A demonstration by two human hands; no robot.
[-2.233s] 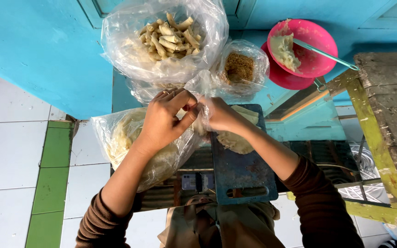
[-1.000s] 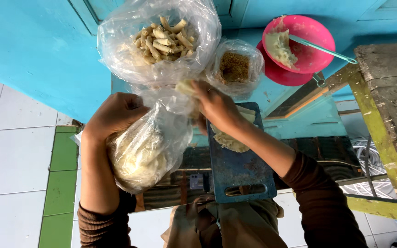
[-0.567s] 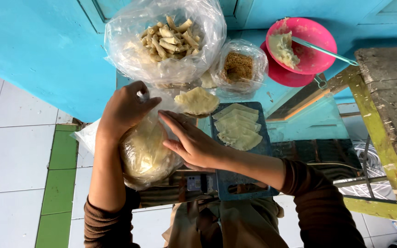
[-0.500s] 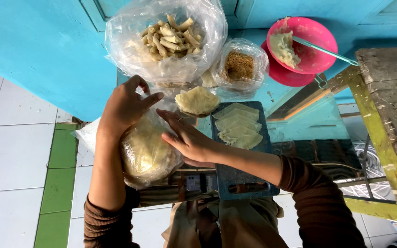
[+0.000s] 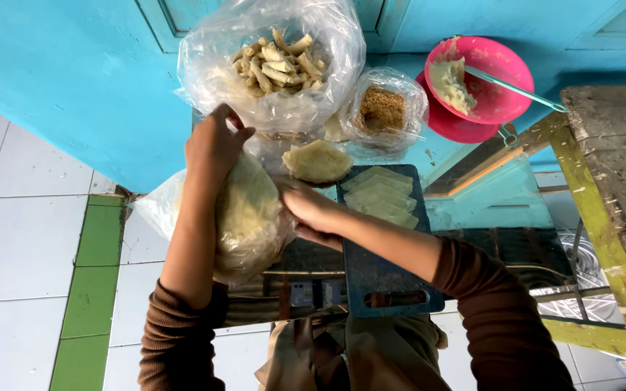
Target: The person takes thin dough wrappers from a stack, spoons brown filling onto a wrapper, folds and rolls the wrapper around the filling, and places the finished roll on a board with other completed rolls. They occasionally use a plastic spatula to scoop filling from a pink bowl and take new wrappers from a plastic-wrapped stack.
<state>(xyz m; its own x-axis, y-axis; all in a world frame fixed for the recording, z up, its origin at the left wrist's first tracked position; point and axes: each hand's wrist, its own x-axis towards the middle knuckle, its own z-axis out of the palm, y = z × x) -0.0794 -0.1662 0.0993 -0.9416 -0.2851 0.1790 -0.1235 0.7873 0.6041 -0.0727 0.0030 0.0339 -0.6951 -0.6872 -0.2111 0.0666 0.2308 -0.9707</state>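
My left hand grips the gathered top of a clear plastic bag full of pale round dough sheets. My right hand presses against the right side of that bag, fingers curled on the plastic. A small stack of round sheets lies just above my right hand. Several folded pale wrappers rest on the far end of a dark blue cutting board.
A big clear bag of rolled fried snacks sits at the back, beside a smaller bag of brown crumbs. A pink bowl with pale filling and a spoon stands at right. A worn wooden table is further right; white and green floor tiles at left.
My right hand left a stack of round sheets by the board and moved back to the bag. My left hand shifted to grip the bag's top.
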